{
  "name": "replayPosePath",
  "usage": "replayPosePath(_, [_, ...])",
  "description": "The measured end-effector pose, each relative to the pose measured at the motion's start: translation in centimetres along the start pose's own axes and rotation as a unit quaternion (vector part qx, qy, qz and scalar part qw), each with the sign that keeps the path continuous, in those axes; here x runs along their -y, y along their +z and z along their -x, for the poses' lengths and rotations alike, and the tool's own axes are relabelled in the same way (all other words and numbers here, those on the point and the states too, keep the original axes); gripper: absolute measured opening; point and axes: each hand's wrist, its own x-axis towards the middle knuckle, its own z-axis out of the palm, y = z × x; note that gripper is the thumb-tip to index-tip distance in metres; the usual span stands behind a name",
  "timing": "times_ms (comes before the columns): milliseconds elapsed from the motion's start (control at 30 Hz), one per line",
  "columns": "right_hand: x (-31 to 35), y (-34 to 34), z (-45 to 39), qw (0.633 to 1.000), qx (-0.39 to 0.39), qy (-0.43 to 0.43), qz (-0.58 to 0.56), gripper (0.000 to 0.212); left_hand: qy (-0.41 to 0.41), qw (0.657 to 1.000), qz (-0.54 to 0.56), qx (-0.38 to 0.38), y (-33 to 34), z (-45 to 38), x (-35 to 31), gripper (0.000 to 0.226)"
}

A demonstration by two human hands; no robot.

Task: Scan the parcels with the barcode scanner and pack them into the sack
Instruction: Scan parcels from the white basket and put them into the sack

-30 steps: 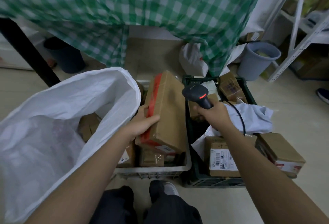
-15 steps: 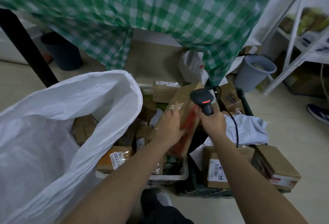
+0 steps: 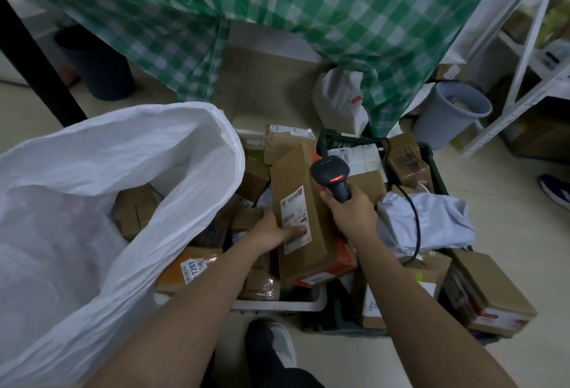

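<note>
**Parcel under the scanner: handling notes**

Sack (image 3: 101, 190): soft, mouth open at your left, boxes inside.
Parcel (image 3: 300, 211): stiff carton, probably light; long axis runs away from you, label up, resting over the crate (image 3: 277, 306). Your left hand (image 3: 271, 228) holds its near left edge; grip the long sides.
Scanner (image 3: 331, 176): your right hand (image 3: 351, 214) is wrapped around the handle, head aimed at the parcel.

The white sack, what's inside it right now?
Inside the white sack, brown cardboard parcels show through the opening. The sack's wall covers anything deeper down.
</note>
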Motion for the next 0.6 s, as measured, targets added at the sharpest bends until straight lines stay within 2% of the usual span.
replayPosePath(33, [0.0,0.1,0.1,1.0,0.004,-0.007,0.005,0.028,-0.02,1.0,0.017,0.006,0.1,-0.7,0.5,0.121])
replayPosePath(67, [0.0,0.2,0.1,1.0,0.006,-0.011,0.006,0.028,-0.028,0.999,0.034,0.016,0.2,-1.3,0.8,0.123])
replayPosePath(100, [-0.1,0.2,0.0,1.0,0.01,-0.014,0.007,0.027,-0.024,0.998,0.048,0.027,0.4,-1.4,0.6,0.116])
replayPosePath(200, [0.0,-0.2,0.2,0.999,0.027,-0.023,0.011,0.027,-0.009,0.996,0.086,0.022,0.7,-0.7,-0.5,0.072])
replayPosePath(233, [0.0,-0.3,0.3,0.999,0.031,-0.026,0.01,0.027,-0.009,0.994,0.107,-0.003,0.7,-0.7,-0.5,0.064])
replayPosePath(300, [-0.1,-0.6,0.3,0.999,0.027,-0.029,0.001,0.026,-0.003,0.986,0.155,-0.061,0.3,-0.6,-0.7,0.063])
replayPosePath(400, [-0.1,-1.4,0.2,0.999,-0.003,-0.023,-0.04,0.024,0.031,0.975,0.195,-0.107,-0.8,0.2,-2.8,0.045])
replayPosePath(500, [-0.2,-2.1,0.3,0.995,-0.037,-0.015,-0.089,0.025,0.052,0.958,0.27,-0.087,-1.4,1.6,-5.2,0.039])
replayPosePath(600, [-0.5,-2.0,1.0,0.994,-0.044,-0.01,-0.095,0.02,0.027,0.953,0.299,-0.032,-0.9,3.1,-5.4,0.032])
